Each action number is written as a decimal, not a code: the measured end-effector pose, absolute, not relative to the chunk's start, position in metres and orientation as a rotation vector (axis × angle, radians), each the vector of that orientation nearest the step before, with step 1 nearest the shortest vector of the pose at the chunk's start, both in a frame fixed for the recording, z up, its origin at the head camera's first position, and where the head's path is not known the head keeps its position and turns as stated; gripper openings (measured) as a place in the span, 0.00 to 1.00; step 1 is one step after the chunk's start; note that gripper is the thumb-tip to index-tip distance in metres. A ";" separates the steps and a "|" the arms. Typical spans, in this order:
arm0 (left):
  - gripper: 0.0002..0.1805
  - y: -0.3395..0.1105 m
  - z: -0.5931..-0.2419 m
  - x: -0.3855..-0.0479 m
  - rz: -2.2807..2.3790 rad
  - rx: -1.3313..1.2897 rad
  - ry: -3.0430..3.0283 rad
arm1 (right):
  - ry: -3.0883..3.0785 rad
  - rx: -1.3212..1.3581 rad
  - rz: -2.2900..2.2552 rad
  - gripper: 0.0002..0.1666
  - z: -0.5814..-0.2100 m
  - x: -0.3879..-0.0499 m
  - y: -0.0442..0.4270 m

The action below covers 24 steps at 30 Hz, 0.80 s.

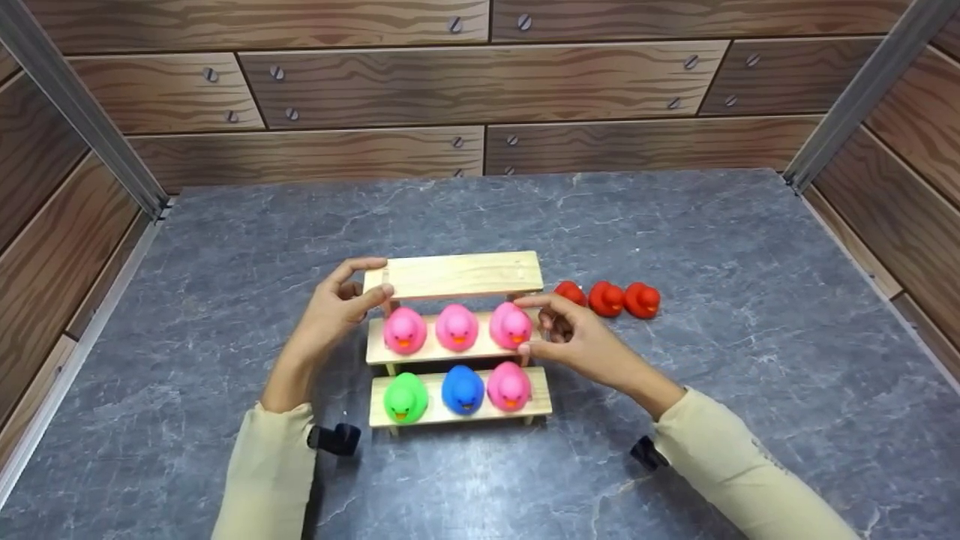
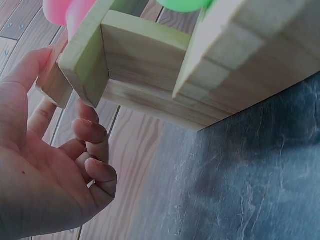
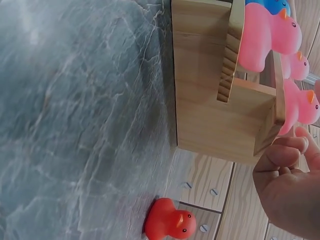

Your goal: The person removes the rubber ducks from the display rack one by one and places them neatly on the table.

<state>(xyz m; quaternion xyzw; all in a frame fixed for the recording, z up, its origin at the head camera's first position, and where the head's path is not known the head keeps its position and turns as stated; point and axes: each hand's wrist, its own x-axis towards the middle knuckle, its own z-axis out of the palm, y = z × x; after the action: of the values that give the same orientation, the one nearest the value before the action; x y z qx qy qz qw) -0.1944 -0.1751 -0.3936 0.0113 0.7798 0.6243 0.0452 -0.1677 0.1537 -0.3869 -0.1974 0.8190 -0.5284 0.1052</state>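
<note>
Front step [image 1: 540,394] first: three ducks [image 1: 463,390] sit on it. Behind that, the right hand [image 1: 581,337] is pinching the rightmost pink duck [image 1: 510,328] on the middle step [image 1: 375,343]. Probably light, squishy rubber, maybe a bit slick, so I'd grab the fat body. Farther back, the left hand [image 1: 334,309] pinches the top board [image 1: 457,276] by its left end; stiff wood, I reckon.

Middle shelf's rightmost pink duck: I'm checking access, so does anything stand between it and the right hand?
Nothing visible does: the right hand brackets that pink duck between thumb and index finger.
</note>
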 end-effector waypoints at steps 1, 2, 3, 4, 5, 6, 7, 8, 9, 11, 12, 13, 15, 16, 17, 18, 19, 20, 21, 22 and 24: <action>0.24 -0.175 -0.394 -0.194 1.908 0.034 2.380 | 2.418 -0.584 -1.554 0.30 -0.387 -0.168 0.153; 0.24 -0.175 -0.394 -0.195 1.911 0.036 2.377 | 2.422 -0.587 -1.551 0.29 -0.387 -0.168 0.153; 0.24 -0.175 -0.394 -0.195 1.914 0.037 2.376 | 2.425 -0.591 -1.548 0.29 -0.387 -0.168 0.152; 0.24 -0.175 -0.394 -0.195 1.914 0.038 2.376 | 2.426 -0.597 -1.549 0.28 -0.387 -0.168 0.151; 0.24 -0.175 -0.394 -0.195 1.915 0.038 2.377 | 2.428 -0.603 -1.549 0.28 -0.386 -0.168 0.150; 0.24 -0.175 -0.394 -0.195 1.916 0.039 2.375 | 2.430 -0.607 -1.550 0.28 -0.386 -0.168 0.150; 0.24 -0.175 -0.394 -0.195 1.918 0.037 2.373 | 2.432 -0.611 -1.552 0.28 -0.386 -0.168 0.149; 0.25 -0.175 -0.394 -0.195 1.919 0.037 2.371 | 2.432 -0.615 -1.556 0.28 -0.386 -0.168 0.148; 0.25 -0.175 -0.394 -0.195 1.918 0.036 2.370 | 2.431 -0.617 -1.560 0.28 -0.386 -0.168 0.148; 0.25 -0.175 -0.394 -0.195 1.917 0.032 2.365 | 2.435 -0.619 -1.569 0.28 -0.386 -0.168 0.148; 0.25 -0.175 -0.393 -0.195 1.917 0.031 2.365 | 2.435 -0.619 -1.573 0.28 -0.387 -0.169 0.148; 0.25 -0.174 -0.393 -0.195 1.919 0.031 2.366 | 2.434 -0.619 -1.580 0.27 -0.387 -0.169 0.148; 0.25 -0.174 -0.393 -0.195 1.923 0.029 2.368 | 2.435 -0.620 -1.586 0.27 -0.389 -0.169 0.148; 0.25 -0.174 -0.393 -0.195 1.926 0.028 2.368 | 2.434 -0.621 -1.589 0.27 -0.389 -0.169 0.147; 0.25 -0.174 -0.393 -0.194 1.930 0.028 2.367 | 2.433 -0.619 -1.591 0.27 -0.390 -0.169 0.147; 0.25 -0.174 -0.393 -0.194 1.932 0.028 2.368 | 2.431 -0.617 -1.594 0.26 -0.390 -0.169 0.147; 0.25 -0.174 -0.392 -0.194 1.935 0.027 2.367 | 2.431 -0.614 -1.595 0.26 -0.390 -0.169 0.147; 0.25 -0.174 -0.392 -0.194 1.934 0.026 2.369 | 2.431 -0.608 -1.595 0.26 -0.390 -0.168 0.147; 0.25 -0.174 -0.392 -0.193 1.932 0.027 2.370 | 2.430 -0.602 -1.597 0.26 -0.390 -0.168 0.147; 0.25 -0.174 -0.392 -0.193 1.927 0.026 2.373 | 2.431 -0.600 -1.598 0.26 -0.390 -0.168 0.147; 0.25 -0.173 -0.392 -0.193 1.920 0.023 2.380 | 2.431 -0.601 -1.601 0.25 -0.391 -0.168 0.148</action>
<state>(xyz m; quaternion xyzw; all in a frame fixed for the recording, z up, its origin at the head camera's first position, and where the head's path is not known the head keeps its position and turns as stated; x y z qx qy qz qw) -0.1932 -0.1735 -0.3922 0.0075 0.7776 0.6273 0.0415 -0.1681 0.1479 -0.3907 -0.2015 0.8150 -0.5366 0.0846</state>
